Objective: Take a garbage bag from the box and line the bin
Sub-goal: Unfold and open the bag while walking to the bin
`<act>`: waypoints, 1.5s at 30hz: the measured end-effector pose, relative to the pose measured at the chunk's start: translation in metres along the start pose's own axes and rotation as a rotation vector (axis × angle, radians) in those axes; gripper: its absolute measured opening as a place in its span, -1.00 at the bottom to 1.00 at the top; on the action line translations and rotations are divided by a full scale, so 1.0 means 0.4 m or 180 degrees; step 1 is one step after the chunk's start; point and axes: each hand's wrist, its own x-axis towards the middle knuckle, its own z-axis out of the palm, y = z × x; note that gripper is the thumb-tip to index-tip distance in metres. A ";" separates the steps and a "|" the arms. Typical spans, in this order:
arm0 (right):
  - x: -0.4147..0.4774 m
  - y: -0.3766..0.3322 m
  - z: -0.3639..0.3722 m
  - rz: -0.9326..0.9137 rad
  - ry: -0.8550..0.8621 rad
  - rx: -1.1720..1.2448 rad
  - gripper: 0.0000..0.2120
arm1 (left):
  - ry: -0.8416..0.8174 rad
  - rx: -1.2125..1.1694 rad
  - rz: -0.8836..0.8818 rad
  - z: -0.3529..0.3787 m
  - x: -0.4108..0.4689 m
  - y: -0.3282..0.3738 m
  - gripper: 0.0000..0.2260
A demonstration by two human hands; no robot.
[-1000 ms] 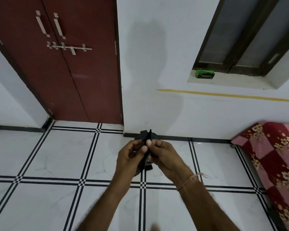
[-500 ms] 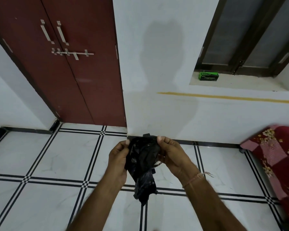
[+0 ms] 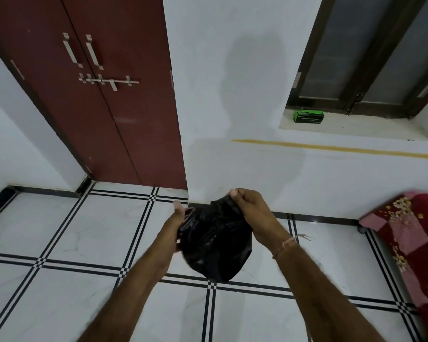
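A black garbage bag [image 3: 214, 245] hangs between my two hands above the tiled floor, partly unfolded and billowing. My left hand [image 3: 177, 224] pinches its left top edge. My right hand [image 3: 251, 213] grips its right top edge, a little higher. A thread band sits on my right wrist. The green garbage bag box [image 3: 308, 116] rests on the window sill at the upper right. No bin is in view.
A dark red double door [image 3: 96, 99] with metal handles and a latch stands at the left. A white wall [image 3: 232, 95] is straight ahead. A bed with a red floral cover [image 3: 410, 238] lies at the right edge. White floor tiles [image 3: 59, 238] carry black lines.
The bag has gone from a small folded wad to a wider, opened shape. My hands have moved apart, the right one rising slightly.
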 end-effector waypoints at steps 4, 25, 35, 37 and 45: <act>0.025 -0.033 -0.011 -0.0058 -0.0808 -0.0438 -0.37 | -0.0312 0.0489 0.0201 0.038 0.006 0.044 -0.59; 0.016 -0.021 -0.040 -0.0624 0.1713 -0.1152 -0.69 | 0.0328 -0.0422 0.0445 0.116 0.022 -0.005 -0.75; -0.096 0.019 -0.001 0.0990 -0.0478 0.0658 -0.78 | 0.0566 0.0932 0.0919 0.136 0.020 -0.029 -0.85; -0.095 0.034 -0.007 0.0976 -0.0410 0.0728 -0.80 | 0.0463 0.0585 0.0913 0.136 0.011 -0.029 -0.82; -0.071 0.065 -0.031 0.1279 0.0102 0.1482 -0.81 | 0.0406 -0.1124 0.0105 0.117 0.009 -0.037 -0.78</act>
